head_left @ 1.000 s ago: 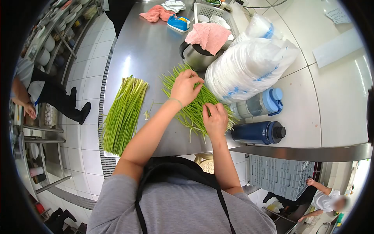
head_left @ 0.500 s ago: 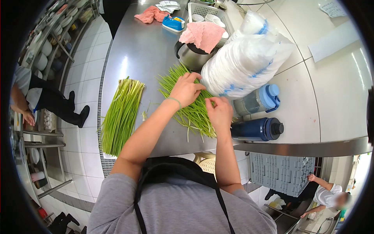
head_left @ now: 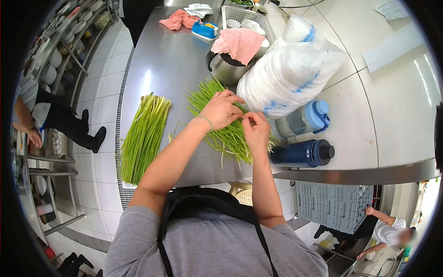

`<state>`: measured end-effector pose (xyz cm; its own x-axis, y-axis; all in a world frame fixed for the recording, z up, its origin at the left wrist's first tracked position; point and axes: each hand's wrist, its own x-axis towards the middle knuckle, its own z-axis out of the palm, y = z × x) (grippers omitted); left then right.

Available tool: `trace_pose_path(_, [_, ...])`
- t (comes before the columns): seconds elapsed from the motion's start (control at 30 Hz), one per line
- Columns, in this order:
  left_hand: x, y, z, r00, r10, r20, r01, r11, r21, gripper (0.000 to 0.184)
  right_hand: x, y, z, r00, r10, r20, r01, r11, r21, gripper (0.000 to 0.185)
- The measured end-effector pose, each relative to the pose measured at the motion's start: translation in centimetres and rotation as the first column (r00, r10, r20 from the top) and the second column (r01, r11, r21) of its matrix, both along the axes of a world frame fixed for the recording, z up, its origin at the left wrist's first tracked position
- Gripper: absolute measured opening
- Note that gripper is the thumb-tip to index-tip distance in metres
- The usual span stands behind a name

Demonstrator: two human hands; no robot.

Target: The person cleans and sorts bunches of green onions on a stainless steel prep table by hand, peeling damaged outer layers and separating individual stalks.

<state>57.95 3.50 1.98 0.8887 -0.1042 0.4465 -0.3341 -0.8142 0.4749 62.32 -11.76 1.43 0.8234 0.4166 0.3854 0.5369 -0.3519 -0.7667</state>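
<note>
A loose pile of long green garlic chives (head_left: pixel 233 141) lies on the steel table under both my hands. My left hand (head_left: pixel 222 110), with a thin green band at the wrist, rests over the pile with fingers bent to the right. Close beside it, my right hand (head_left: pixel 256 131) pinches thumb and fingertips together. Whatever is between the fingers of either hand is too small to make out. To the left, a neat bundle of chives (head_left: pixel 144 141) lies with its pale ends together at the top.
Behind the pile stand a metal jug (head_left: pixel 226 71) with a pink cloth (head_left: pixel 239 45) and a bag of white containers (head_left: pixel 286 76). Two bottles, light blue (head_left: pixel 295 119) and dark blue (head_left: pixel 297 153), lie right. A blue-white box (head_left: pixel 205 30) sits farther back. Other people stand left and lower right.
My right hand has moved slightly up and left, closer to my left hand, and its fingertips have closed into a pinch. The bundle on the left has stayed put.
</note>
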Motion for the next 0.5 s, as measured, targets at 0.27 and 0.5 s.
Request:
trace_pose_path(0.27, [-7.5, 1.0, 6.1, 0.849, 0.333, -0.411, -0.191, 0.917, 0.349, 0.019, 0.7, -4.8, 2.4, 0.977, -0.202, 0.065, 0.211, 0.956, -0.204, 0.012])
trace_pose_path(0.5, [-10.4, 2.5, 1.9, 0.875, 0.449, -0.18, -0.295, 0.789, 0.539, 0.015, 1.5, -3.4, 0.4, 0.987, -0.146, 0.069, 0.161, 0.863, -0.478, 0.022])
